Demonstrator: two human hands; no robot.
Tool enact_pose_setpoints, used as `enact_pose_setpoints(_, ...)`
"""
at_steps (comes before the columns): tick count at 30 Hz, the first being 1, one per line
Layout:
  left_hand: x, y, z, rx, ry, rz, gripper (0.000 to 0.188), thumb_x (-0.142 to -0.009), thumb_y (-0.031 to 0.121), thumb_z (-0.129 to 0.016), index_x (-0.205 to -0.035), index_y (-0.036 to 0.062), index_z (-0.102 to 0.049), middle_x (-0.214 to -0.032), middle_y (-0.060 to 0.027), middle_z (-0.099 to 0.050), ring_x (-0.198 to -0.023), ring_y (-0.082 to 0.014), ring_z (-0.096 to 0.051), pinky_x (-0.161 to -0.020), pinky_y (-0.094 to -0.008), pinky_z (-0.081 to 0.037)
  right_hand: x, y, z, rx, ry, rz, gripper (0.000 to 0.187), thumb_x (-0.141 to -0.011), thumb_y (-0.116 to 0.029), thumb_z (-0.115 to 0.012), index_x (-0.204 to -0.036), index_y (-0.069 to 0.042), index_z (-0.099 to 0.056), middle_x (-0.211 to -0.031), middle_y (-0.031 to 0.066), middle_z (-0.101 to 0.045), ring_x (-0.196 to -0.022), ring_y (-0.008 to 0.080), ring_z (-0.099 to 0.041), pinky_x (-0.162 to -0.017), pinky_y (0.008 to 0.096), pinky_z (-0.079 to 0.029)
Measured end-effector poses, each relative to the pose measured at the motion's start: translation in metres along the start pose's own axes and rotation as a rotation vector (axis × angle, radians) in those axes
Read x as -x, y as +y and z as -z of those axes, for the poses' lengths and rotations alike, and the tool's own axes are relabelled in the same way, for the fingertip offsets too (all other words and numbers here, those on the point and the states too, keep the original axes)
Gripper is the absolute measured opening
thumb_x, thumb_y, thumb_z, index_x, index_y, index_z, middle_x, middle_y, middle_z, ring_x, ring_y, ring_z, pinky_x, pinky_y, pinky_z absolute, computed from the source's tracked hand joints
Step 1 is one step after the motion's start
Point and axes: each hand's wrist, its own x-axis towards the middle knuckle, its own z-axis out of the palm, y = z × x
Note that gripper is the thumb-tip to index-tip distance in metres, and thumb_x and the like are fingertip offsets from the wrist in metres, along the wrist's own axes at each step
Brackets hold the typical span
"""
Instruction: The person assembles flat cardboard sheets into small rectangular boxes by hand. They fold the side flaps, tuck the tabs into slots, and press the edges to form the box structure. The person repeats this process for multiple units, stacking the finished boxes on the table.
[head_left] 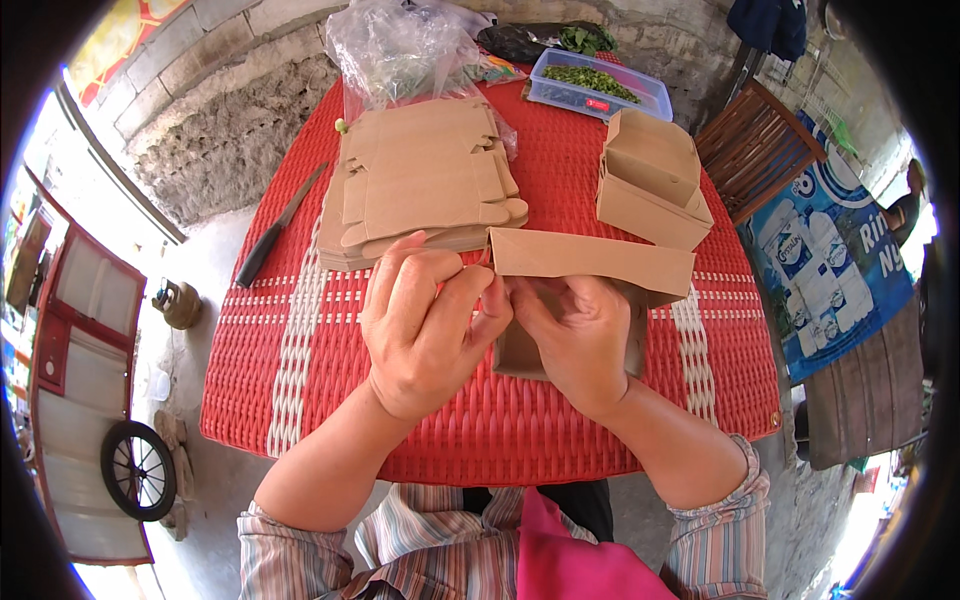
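A partly folded brown cardboard box (590, 255) stands at the near middle of the table, its long flap raised. My left hand (425, 320) pinches the box's left corner between thumb and fingers. Inside the box, my right hand (575, 335) has its thumb and fingers closed on the same corner area, under the flap. The exact folds between my fingertips are hidden. Beyond my left hand lies a stack of flat cardboard box blanks (420, 165). To the far right, folded cardboard boxes (652, 180) sit together with an open lid.
A red woven table (330, 400) with white bands carries everything. A knife (280, 230) with a black handle lies at the left edge. Farther back are a clear plastic bag (400, 50) and a blue-tinted container (600, 85) of chopped greens. A wooden chair (760, 145) stands right.
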Motion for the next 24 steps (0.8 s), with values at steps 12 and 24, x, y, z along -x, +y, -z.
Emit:
enact_pose_setpoints(12, -0.002, 0.008, 0.000, 0.116, -0.070, 0.177, 0.027, -0.071, -0.006, -0.072, -0.096, -0.0002, -0.062, -0.088, -0.0127, -0.064, -0.073, -0.0275, -0.065, -0.065, -0.0334, -0.053, -0.003, 0.002, -0.001, 0.001, 0.009, -0.004, 0.020, -0.081, -0.002, -0.072, -0.101, -0.001, -0.069, -0.088, 0.0114, -0.072, -0.080, 0.0206, -0.070, -0.072, 0.0305, -0.052)
enact_pose_setpoints(24, 0.003, 0.000, 0.001, 0.412, -0.194, 0.424, 0.017, -0.084, -0.007, -0.064, -0.101, -0.0015, -0.063, -0.088, -0.0137, -0.067, -0.077, -0.0259, -0.067, -0.067, -0.0319, -0.053, -0.011, -0.001, 0.014, -0.158, -0.080, -0.226, 0.019, -0.086, -0.005, -0.071, -0.104, 0.002, -0.068, -0.093, 0.0078, -0.073, -0.086, 0.0112, -0.067, -0.077, 0.0264, -0.052)
